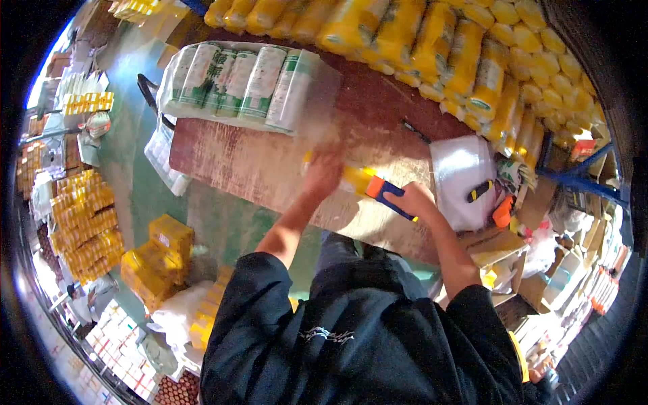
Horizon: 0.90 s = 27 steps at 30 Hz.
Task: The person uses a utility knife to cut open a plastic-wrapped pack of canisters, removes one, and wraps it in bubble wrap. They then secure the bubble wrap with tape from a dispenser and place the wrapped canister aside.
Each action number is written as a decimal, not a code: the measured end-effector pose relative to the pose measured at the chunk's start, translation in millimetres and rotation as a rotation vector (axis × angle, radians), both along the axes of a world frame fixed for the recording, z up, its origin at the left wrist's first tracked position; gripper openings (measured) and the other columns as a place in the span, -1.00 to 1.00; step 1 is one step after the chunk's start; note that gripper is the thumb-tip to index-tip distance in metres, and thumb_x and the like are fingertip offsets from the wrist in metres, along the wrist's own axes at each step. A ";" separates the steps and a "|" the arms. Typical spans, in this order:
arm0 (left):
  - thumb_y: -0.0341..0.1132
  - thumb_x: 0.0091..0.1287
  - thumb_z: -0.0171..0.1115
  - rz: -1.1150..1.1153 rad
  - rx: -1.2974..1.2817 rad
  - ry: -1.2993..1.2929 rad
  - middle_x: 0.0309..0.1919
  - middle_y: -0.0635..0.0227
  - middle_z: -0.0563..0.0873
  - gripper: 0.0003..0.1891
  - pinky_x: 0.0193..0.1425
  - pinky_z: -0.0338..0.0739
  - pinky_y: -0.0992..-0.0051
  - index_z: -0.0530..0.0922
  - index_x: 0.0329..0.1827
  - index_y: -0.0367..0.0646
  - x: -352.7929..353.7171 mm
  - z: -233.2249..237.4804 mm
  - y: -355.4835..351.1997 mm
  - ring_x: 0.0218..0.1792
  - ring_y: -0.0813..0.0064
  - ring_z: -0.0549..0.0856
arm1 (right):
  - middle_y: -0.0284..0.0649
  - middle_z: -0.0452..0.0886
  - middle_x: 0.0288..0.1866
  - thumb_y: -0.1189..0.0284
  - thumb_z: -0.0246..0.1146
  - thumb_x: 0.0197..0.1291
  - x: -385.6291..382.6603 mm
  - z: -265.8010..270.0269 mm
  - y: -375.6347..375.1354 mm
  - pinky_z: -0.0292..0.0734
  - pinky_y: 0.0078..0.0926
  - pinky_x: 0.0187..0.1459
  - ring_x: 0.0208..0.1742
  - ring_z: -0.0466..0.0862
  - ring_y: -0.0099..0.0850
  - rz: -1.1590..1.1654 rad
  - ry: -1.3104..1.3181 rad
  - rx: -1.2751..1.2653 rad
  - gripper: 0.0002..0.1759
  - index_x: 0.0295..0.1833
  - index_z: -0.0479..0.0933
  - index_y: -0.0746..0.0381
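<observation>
My right hand is closed around the handle of an orange and dark blue tape dispenser above the worn wooden table. Yellow tape shows between the dispenser and my left hand. Motion smears the left hand, so its fingers cannot be made out; it is near the tape's left end. Beyond it, toward the back left, a clear plastic bag lies around several white and green cylindrical packs.
Yellow-wrapped cylindrical packs are piled along the back. Clear plastic sheets lie at the right, with a yellow and black cutter on them. A dark slim tool lies nearby. Yellow parcels stand on the floor at left.
</observation>
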<state>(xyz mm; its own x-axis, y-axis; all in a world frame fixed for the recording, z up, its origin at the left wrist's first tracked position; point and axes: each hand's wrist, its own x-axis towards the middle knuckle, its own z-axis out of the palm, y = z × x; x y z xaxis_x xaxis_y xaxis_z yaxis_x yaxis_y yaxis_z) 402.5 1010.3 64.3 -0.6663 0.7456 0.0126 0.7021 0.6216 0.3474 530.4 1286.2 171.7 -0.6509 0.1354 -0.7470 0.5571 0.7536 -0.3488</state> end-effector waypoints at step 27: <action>-0.06 -0.01 0.64 -0.468 -0.028 -0.434 0.34 0.06 0.50 -0.04 0.45 0.49 0.05 0.38 0.50 -0.03 1.2 175.8 77.5 0.34 -0.07 0.55 | -0.17 0.72 -0.56 -0.23 0.36 0.21 50.6 78.8 34.1 0.65 -0.29 -0.33 -0.48 0.76 -0.38 -0.276 0.198 -0.488 -0.28 -0.38 0.74 0.32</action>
<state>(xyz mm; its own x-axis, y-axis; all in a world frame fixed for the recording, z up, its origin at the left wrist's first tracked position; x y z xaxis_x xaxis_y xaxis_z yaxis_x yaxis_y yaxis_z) 403.6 1087.9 240.1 -0.2099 0.9550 -0.2095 0.7004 0.2964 0.6493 581.0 1320.2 250.5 -0.7737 -0.0097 -0.6335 0.5986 0.3167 -0.7358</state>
